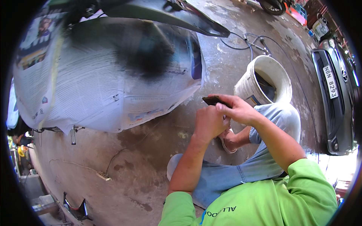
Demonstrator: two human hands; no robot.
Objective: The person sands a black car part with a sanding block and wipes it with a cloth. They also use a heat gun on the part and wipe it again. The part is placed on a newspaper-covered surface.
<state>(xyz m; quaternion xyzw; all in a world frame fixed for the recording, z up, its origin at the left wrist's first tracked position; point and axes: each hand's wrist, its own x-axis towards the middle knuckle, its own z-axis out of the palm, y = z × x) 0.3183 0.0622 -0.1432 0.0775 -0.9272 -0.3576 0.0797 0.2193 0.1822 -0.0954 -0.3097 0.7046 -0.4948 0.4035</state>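
My right hand [241, 110] is closed on a thin, dark flat piece [215, 100], its fingers along the top and the thumb below. My left hand [209, 121] is curled just under it, touching the right hand; whatever it holds, if anything, is hidden. Both hands are in front of my bent knees, left of a white bucket [244, 80]. Past them, sheets of newspaper [90, 94] wrap a large object and carry a sooty black patch. A dark, glossy long panel [169, 19] juts out above the paper.
Dark material lies inside the bucket. Behind it, a hose [277, 43] winds over the stained concrete floor [143, 177]. A car front [333, 94] stands at the right. On the floor at left are a cord with a small pale block [102, 176] and a dark curved part [76, 208].
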